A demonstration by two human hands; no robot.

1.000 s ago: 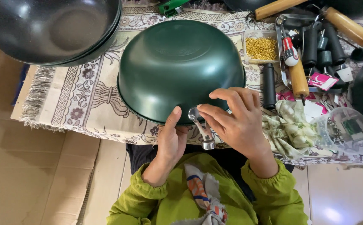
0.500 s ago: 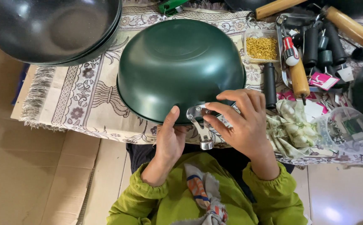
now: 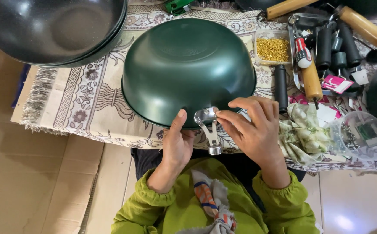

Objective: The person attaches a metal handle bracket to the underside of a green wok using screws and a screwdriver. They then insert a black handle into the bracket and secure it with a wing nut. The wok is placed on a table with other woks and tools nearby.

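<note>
head view: bracket (image 3: 209, 130) between hands

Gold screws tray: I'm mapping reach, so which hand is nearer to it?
Right. The right hand lies just below the gold screws tray; the left hand grips the green wok rim farther left.

Patterned cloth (image 3: 89, 99) under green wok (image 3: 188, 69)

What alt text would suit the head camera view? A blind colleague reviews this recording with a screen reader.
Seen from above, a green wok lies upside down on a patterned cloth; the left hand steadies its rim while the right hand fingers pinch its metal handle bracket. Dark woks are stacked at upper left, with wooden handles and a box of gold screws at right.
</note>
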